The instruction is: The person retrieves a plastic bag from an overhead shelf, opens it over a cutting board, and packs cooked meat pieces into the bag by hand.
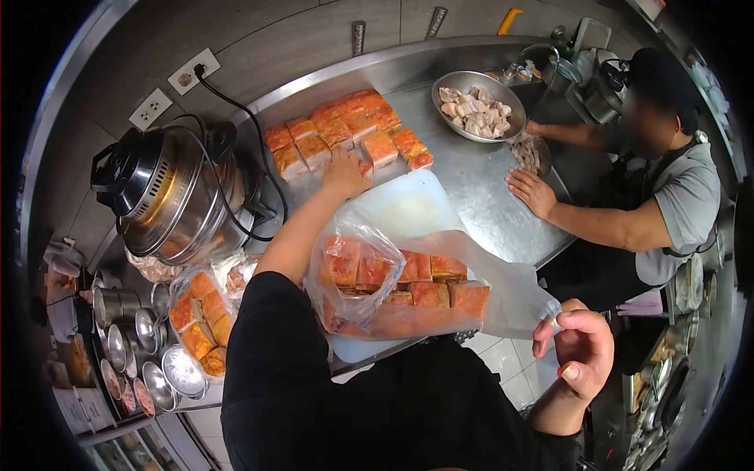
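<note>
My left hand (pixel 345 176) reaches to the front of the rows of roast pork belly blocks (pixel 357 111) on the steel counter. Its fingers are closed over one block (pixel 365 168), which they partly hide. At the lower right, my right hand (pixel 580 353) pinches the twisted end of a clear plastic bag (pixel 510 286). Several orange-skinned pork blocks (pixel 430 295) lie inside that bag. It rests on a white cutting board (pixel 418 196), beneath my left forearm and in front of my body.
A glass-bodied cooker (pixel 181 196) with a black cord stands at left, near another bag of pork (pixel 203 314) and metal bowls (pixel 161 385). A co-worker (pixel 660 180) at right handles meat pieces by a sink, beside a steel bowl (pixel 442 100) of pale chunks.
</note>
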A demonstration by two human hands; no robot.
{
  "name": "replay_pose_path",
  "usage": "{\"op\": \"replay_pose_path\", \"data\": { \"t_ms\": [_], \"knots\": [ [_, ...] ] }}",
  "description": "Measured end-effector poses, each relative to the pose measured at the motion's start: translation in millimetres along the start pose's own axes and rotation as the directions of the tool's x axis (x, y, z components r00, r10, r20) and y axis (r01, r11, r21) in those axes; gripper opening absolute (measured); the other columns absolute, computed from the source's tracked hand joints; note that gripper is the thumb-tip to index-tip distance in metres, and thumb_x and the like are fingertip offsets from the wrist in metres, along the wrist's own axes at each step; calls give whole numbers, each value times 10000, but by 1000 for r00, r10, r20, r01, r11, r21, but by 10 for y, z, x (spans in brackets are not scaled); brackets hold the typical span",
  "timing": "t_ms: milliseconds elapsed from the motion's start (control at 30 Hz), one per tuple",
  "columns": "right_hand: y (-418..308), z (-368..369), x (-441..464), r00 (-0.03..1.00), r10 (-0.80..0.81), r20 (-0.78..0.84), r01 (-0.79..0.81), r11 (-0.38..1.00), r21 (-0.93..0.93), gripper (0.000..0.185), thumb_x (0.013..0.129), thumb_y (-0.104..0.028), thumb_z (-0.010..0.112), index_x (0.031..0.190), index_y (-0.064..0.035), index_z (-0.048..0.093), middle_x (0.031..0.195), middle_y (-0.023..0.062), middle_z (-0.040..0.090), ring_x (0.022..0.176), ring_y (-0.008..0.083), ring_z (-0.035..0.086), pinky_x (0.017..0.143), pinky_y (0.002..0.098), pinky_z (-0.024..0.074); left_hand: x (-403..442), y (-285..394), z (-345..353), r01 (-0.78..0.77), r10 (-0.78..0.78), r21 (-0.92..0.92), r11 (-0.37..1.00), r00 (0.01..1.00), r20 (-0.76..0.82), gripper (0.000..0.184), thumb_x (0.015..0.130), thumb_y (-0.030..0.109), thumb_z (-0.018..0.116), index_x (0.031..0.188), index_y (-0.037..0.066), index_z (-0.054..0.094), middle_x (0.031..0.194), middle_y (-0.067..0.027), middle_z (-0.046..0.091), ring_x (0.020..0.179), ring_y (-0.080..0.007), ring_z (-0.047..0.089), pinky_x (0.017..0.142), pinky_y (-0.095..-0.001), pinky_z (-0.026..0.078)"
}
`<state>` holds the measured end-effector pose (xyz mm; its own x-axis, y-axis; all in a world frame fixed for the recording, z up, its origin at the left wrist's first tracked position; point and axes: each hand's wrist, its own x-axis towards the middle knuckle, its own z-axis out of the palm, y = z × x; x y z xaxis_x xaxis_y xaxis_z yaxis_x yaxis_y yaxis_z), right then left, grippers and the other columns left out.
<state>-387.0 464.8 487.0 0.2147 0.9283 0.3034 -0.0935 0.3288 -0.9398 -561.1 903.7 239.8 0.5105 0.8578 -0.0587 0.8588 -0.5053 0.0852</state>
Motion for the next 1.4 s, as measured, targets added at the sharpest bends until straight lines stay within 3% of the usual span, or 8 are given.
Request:
{"op": "replay_pose_path", "data": {
  "t_ms": [333, 433, 633, 733, 800, 933, 1167, 1400],
  "knots": [
    [-13, 34, 32, 997, 1, 83, -3, 1000, 25, 554, 808, -235, 707, 1240, 71, 545, 1001, 201, 614, 798, 228, 599, 727, 334, 498, -422, -139, -217, 343, -330, -107, 933, 936, 126, 1040, 710, 549, 737, 1524, 168, 214, 1548, -169, 215, 1382, -439, 277, 972, -723, 331],
    [-14, 39, 6, 994, -3, 106, -1, 999, 41, 550, 806, -223, 702, 1240, 76, 543, 1006, 201, 613, 805, 227, 598, 734, 331, 494, -571, -204, -263, 437, -416, -163, 885, 897, 147, 1135, 674, 636, 739, 1531, 153, 174, 1554, -184, 206, 1372, -472, 280, 996, -677, 353],
    [-31, 49, -20, 995, 13, 103, -16, 999, 29, 546, 807, -211, 693, 1243, 80, 541, 1011, 196, 611, 813, 222, 595, 737, 329, 492, -381, -571, 143, 271, -290, -288, 919, 957, -25, 1199, 635, 732, 716, 1517, 91, 218, 1531, -259, 223, 1352, -462, 325, 1096, -483, 338],
    [-11, 55, -41, 995, 9, 96, -11, 1000, 17, 549, 810, -214, 692, 1247, 81, 538, 1008, 192, 611, 811, 219, 593, 737, 329, 490, -227, -662, 227, 187, -239, -299, 936, 960, -148, 1104, 674, 729, 693, 1471, 57, 329, 1468, -277, 323, 1335, -448, 352, 1098, -448, 332],
    [1, 73, -47, 996, 15, 89, -16, 1000, 14, 551, 811, -216, 693, 1248, 82, 537, 1006, 192, 611, 809, 219, 593, 736, 329, 490, -133, -853, 324, 76, -268, -573, 816, 929, -257, 860, 766, 598, 675, 1374, 30, 456, 1386, -270, 430, 1293, -421, 415, 1066, -433, 366],
    [-8, 72, -46, 995, 18, 95, -17, 1000, -2, 555, 813, -217, 693, 1250, 85, 533, 1008, 194, 611, 809, 219, 592, 732, 328, 489, -197, -1051, 403, 138, -282, -620, 772, 949, -140, 511, 797, 326, 624, 1203, 22, 556, 1243, -238, 564, 1180, -357, 536, 1007, -410, 419],
    [11, 146, -44, 995, 17, 97, -17, 1000, 0, 560, 814, -223, 693, 1253, 84, 530, 1003, 194, 610, 802, 221, 592, 727, 328, 489, -164, -871, 317, -30, -158, -619, 785, 956, -246, 478, 809, 322, 660, 1170, 25, 564, 1177, -213, 612, 1120, -363, 582, 953, -408, 455],
    [-5, 148, -42, 998, 21, 65, -20, 1000, -13, 557, 812, -216, 694, 1252, 80, 527, 1001, 193, 607, 801, 218, 591, 729, 327, 488, -276, -500, -151, 261, -289, -391, 883, 957, -16, 604, 783, 419, 680, 1256, 72, 533, 1262, -219, 563, 1137, -373, 575, 984, -430, 444]
  ]
}}
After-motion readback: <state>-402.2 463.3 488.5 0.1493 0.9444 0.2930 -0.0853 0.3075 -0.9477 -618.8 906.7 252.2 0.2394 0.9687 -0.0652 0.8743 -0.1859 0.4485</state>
